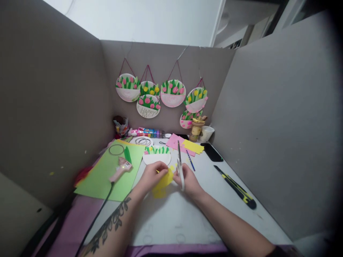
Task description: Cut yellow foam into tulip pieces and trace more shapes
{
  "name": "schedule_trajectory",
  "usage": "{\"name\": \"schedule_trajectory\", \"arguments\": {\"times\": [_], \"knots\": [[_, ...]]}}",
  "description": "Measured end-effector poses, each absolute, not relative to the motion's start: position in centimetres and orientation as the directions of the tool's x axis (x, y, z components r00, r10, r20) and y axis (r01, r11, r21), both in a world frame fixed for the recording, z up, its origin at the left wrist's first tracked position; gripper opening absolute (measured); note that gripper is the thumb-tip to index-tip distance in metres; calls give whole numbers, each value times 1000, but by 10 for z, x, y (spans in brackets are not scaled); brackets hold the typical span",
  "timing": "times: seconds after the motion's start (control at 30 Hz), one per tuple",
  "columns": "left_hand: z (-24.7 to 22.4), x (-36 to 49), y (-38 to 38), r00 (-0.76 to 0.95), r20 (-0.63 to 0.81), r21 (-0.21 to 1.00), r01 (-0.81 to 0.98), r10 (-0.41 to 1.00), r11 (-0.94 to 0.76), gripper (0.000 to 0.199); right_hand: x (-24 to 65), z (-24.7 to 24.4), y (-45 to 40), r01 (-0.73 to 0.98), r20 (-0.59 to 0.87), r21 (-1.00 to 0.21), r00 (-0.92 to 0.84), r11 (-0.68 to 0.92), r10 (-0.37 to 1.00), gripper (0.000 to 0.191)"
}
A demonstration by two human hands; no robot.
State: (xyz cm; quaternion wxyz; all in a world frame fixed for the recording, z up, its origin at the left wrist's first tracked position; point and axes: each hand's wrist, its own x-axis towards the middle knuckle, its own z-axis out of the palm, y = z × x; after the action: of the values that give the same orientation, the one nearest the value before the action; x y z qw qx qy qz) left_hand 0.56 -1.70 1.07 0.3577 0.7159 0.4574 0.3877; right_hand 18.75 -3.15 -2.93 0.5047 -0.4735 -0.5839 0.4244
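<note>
A pink glue gun (121,168) lies on the green paper sheet (107,178) at the left of the table (187,214). The left hand (151,175) pinches a piece of yellow paper (163,184) just above the table near its centre, and the right hand (189,180) grips scissors (180,167), blades pointing up, touching that paper. A yellow-and-black utility knife (237,189) lies well apart at the right.

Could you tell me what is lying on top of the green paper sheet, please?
On the green paper sheet lie a pink glue gun with its black cord, a green leaf cutout and a wire ring. Anything beneath the sheet is covered.
</note>
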Motion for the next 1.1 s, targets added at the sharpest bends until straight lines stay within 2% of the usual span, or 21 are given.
{"name": "schedule_trajectory", "arguments": {"times": [0.1,0.2,0.27,0.37,0.43,0.5,0.57,0.67,0.83,0.97,1.1], "knots": [[15,-1,-18,346,166,864,401,923,-306,27,191,-32,-27,156,239,-961,66,227,969,26],[20,-9,-15,327,130,865,424,936,-268,22,199,-30,-24,171,234,-962,108,214,966,27],[21,-14,-12,214,163,900,369,963,-234,21,205,-28,-25,169,200,-967,53,188,978,29],[21,-22,-6,-18,229,964,147,973,-224,32,214,-27,-28,186,94,-976,-107,113,990,30],[21,-27,-2,-138,234,972,12,962,-235,39,219,-27,-30,222,3,-974,-201,49,980,28],[21,-32,-1,-204,229,969,-45,952,-243,43,223,-27,-30,283,-51,-959,-256,25,965,25],[22,-34,-1,-214,230,970,-28,949,-241,42,226,-28,-29,355,-56,-933,-291,54,955,23],[25,-34,-5,-153,233,970,100,960,-220,38,229,-26,-29,432,-27,-894,-315,118,949,21],[28,-27,-12,-4,293,911,306,956,-278,29,229,-26,-29,462,-8,-875,-316,147,949,22],[26,-23,-13,57,310,884,351,949,-309,26,229,-28,-28,453,14,-879,-293,151,956,22],[26,-22,-13,47,286,897,339,957,-285,28,231,-31,-26,464,13,-872,-293,154,956,22]]}}
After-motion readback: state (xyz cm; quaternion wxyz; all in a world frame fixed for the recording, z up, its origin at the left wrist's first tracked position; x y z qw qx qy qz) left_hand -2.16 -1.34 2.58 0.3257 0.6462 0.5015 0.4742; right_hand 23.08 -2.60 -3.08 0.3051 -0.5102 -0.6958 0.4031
